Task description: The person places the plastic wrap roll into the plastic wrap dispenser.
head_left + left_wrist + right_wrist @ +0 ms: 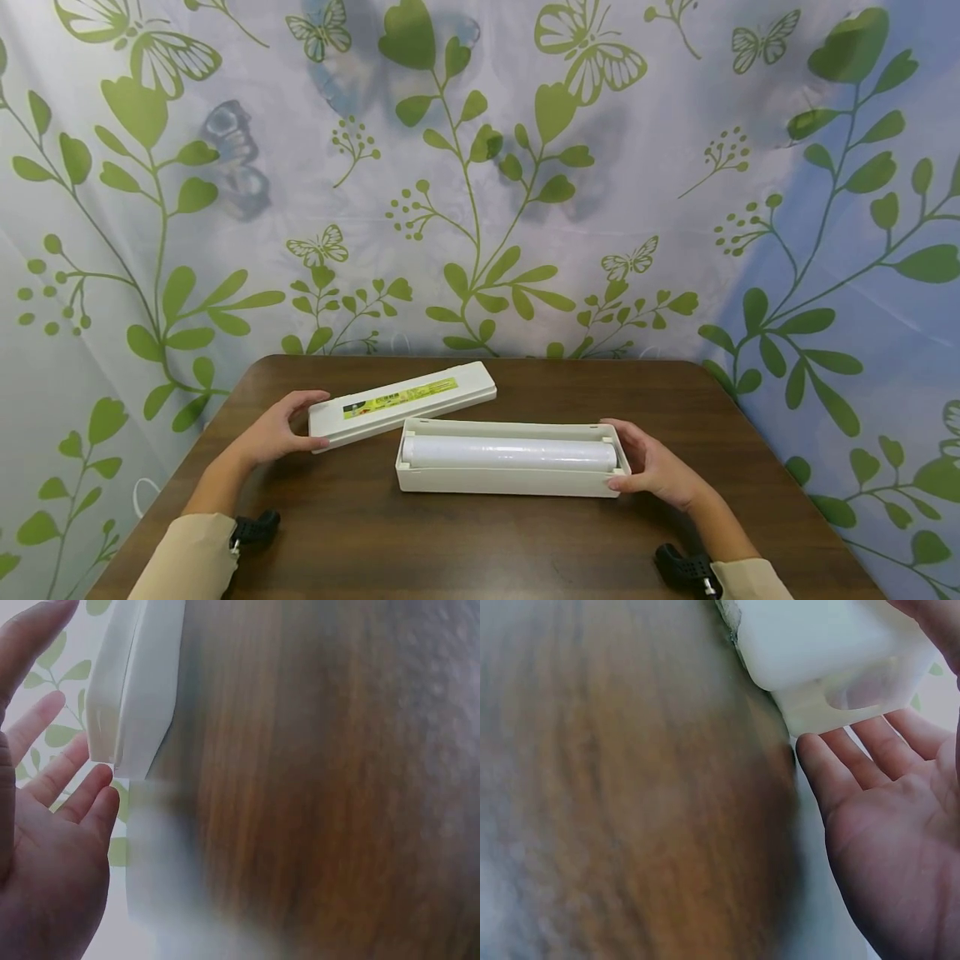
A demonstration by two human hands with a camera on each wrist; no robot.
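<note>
A long white lid (405, 402) with a yellow-green label lies at a slant on the left of the table. My left hand (281, 429) spans its left end, thumb at the near edge and a finger at the far edge. In the left wrist view, the other fingers (97, 784) extend loosely by the lid's end (146, 705). Right of the lid and nearer sits an uncovered white box (510, 482), holding a roll of clear-looking wrap (510, 452). My right hand (660, 467) grips the box's right end, thumb on the near wall, fingers behind.
Everything stands on a dark brown wooden table (465, 542). Behind it hangs a pale curtain (660, 208) printed with green leaves and butterflies. A black wrist strap (255, 529) shows on the left forearm, and another black strap (686, 571) on the right.
</note>
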